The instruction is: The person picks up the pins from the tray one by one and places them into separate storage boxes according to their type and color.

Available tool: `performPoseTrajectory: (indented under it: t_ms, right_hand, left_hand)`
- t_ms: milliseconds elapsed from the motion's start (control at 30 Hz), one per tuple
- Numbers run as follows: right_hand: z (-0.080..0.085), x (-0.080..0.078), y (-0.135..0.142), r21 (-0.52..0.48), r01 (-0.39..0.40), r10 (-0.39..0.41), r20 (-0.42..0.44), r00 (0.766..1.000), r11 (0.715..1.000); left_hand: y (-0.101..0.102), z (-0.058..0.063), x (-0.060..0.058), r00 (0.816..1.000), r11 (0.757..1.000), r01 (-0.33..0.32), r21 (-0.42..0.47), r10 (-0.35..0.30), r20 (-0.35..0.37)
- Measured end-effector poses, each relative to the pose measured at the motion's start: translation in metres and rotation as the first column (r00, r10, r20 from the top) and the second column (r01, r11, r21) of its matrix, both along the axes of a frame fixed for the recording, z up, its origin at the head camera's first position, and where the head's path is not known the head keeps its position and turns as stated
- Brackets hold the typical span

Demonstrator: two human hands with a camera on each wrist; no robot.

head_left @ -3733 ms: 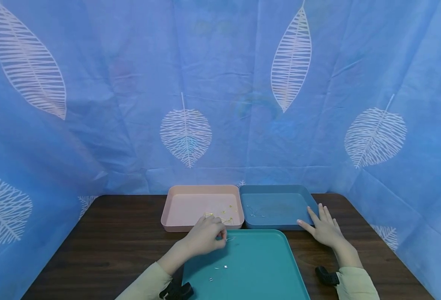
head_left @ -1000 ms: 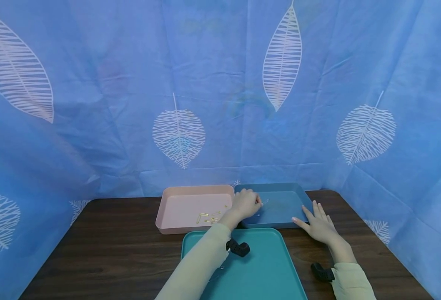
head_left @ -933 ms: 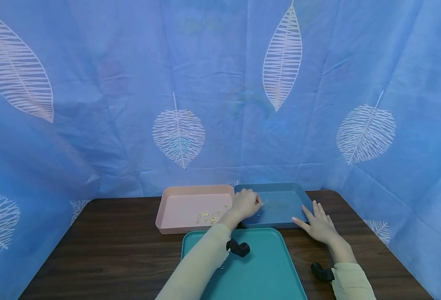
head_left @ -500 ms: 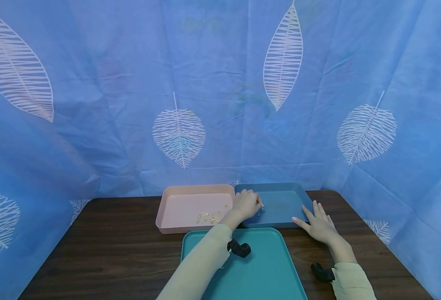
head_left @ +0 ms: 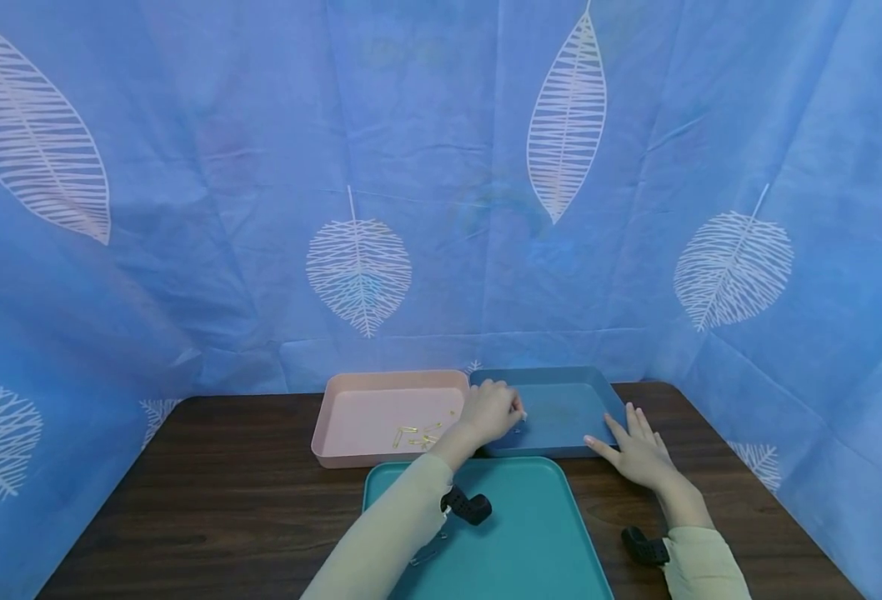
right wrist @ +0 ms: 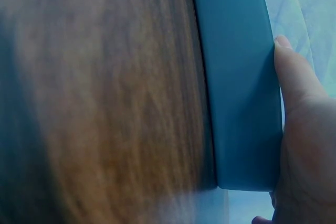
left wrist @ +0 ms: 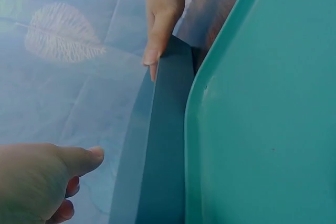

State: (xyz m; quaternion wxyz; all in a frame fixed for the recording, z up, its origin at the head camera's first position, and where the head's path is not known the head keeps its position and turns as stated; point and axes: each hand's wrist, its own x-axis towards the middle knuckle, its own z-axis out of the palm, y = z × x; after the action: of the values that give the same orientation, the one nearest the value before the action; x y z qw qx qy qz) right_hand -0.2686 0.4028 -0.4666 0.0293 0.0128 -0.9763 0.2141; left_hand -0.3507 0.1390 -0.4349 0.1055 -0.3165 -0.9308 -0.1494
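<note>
My left hand (head_left: pixel 488 413) hangs over the left part of the blue tray (head_left: pixel 572 412). In the left wrist view, its thumb (left wrist: pixel 86 160) stands apart from the loosely bent fingers, with nothing visible between them. Small silvery pins (head_left: pixel 518 430), which look like safety pins, lie in the blue tray by the fingertips. My right hand (head_left: pixel 639 454) rests spread at the blue tray's near right corner, its thumb (right wrist: pixel 294 72) on the rim. Gold safety pins (head_left: pixel 407 430) lie in the pink tray (head_left: pixel 366 460).
A teal tray (head_left: pixel 531 533) lies in front of the two others, partly under my left forearm. A few silvery pins (head_left: pixel 426 554) lie in it. The dark wooden table (head_left: pixel 186 500) extends to both sides. A blue leaf-patterned cloth (head_left: pixel 441 167) hangs behind.
My left hand went from the teal tray to the blue tray. A silvery pin stuck out from its fingertips a second ago; now thumb and fingers are apart. The right hand stayed.
</note>
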Motion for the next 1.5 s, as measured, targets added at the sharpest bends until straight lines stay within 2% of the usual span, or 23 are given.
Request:
performPoseTrajectory:
  t_ms: [267, 400, 567, 700, 1167, 1300, 1500]
  right_hand:
    - [0.001, -0.001, -0.002, 0.014, 0.003, -0.004, 0.027, 1.0, 1.0]
    - [0.003, -0.001, -0.003, 0.028, 0.001, -0.002, 0.023, 1.0, 1.0]
    - [0.004, -0.002, -0.003, 0.036, 0.003, -0.004, 0.026, 1.0, 0.999]
    - [0.004, -0.002, -0.002, 0.03, 0.007, -0.007, 0.026, 1.0, 1.0]
    - [0.001, 0.0, -0.001, 0.022, 0.006, -0.006, 0.026, 1.0, 1.0]
    - [0.001, 0.0, -0.002, 0.025, 0.004, -0.004, 0.023, 1.0, 1.0]
    - [0.002, 0.002, -0.003, 0.008, 0.006, -0.007, 0.033, 0.999, 1.0]
  left_hand:
    - [-0.016, 0.011, 0.015, 0.995, 0.997, 0.069, 0.044, -0.065, -0.075]
    - [-0.027, 0.019, 0.024, 0.987, 0.995, 0.087, 0.044, -0.08, -0.139]
    - [-0.044, 0.023, 0.035, 0.976, 0.994, 0.095, 0.047, -0.083, -0.203]
    - [-0.057, 0.021, 0.042, 0.974, 0.993, 0.103, 0.057, -0.09, -0.208]
    - [-0.095, -0.006, 0.066, 0.983, 0.987, 0.117, 0.111, -0.099, -0.154]
    - [-0.107, -0.01, 0.072, 0.982, 0.986, 0.129, 0.101, -0.113, -0.149]
    - [-0.124, -0.015, 0.079, 0.988, 0.986, 0.128, 0.108, -0.117, -0.103]
